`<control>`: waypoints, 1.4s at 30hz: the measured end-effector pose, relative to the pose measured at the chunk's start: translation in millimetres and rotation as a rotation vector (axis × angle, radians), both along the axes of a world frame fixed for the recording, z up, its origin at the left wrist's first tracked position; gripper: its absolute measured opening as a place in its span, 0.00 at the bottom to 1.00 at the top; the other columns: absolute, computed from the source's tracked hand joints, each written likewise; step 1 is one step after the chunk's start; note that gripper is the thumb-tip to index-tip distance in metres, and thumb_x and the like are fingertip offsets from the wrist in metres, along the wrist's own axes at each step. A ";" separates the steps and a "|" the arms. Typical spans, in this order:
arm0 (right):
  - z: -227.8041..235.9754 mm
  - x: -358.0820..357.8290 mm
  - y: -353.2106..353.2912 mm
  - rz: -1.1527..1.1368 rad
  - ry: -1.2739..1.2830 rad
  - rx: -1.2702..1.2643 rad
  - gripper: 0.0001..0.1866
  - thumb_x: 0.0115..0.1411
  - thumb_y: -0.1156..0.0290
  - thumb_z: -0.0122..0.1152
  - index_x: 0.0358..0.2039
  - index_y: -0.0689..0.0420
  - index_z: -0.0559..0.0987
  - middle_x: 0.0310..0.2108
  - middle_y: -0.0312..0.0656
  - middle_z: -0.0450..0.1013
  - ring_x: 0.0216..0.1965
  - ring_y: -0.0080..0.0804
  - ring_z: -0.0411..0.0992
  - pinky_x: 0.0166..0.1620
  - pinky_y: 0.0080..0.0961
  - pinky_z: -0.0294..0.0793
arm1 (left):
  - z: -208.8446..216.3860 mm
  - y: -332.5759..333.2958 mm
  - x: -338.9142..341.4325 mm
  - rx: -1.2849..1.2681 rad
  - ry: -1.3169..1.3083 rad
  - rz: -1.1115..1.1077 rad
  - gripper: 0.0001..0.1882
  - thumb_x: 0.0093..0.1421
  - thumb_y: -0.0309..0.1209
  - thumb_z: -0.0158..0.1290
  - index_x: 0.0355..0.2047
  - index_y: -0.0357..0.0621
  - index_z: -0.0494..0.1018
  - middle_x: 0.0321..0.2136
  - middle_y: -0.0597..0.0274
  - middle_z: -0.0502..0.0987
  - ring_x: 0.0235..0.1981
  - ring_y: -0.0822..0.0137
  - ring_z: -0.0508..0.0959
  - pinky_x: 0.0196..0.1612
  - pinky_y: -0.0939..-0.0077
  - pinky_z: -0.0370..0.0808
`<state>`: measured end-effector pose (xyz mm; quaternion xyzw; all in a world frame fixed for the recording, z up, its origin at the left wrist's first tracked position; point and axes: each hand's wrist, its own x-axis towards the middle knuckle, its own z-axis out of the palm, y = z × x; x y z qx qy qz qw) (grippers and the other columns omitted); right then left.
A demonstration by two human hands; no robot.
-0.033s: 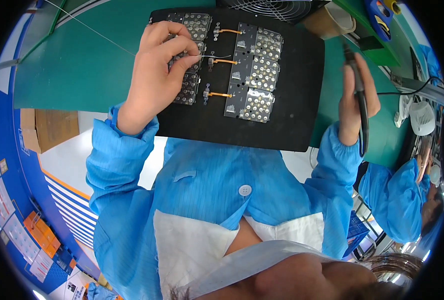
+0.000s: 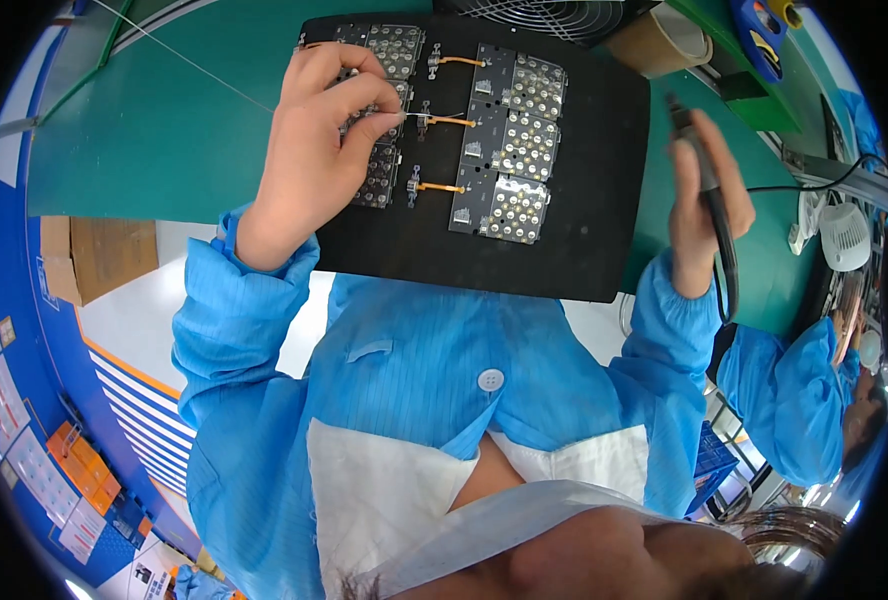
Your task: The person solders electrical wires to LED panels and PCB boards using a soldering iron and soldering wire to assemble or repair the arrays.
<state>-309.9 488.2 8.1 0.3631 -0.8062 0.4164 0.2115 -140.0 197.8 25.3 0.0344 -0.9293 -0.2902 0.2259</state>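
The left hand [image 2: 309,155], closed to a pinch, held thin solder wire [image 2: 444,114], its end just right of the grip by the middle orange ribbon [image 2: 454,122]. The right hand [image 2: 706,200] clasped a soldering iron [image 2: 709,182], well apart; steady wire probably mattered.

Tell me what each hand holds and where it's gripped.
Left hand: a thin silvery wire, pinched close to its free end. Right hand: a black corded pen-shaped tool, gripped by its handle.
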 end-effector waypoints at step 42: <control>6.9 45.7 -40.4 0.548 -0.194 0.090 0.14 0.52 0.72 0.67 0.39 0.63 0.80 0.22 0.45 0.76 0.21 0.33 0.77 0.24 0.22 0.73 | -9.2 14.3 -6.0 -0.093 0.021 -0.046 0.05 0.49 0.20 0.57 0.27 0.43 0.75 0.38 0.60 0.70 0.47 0.56 0.68 0.46 0.62 0.64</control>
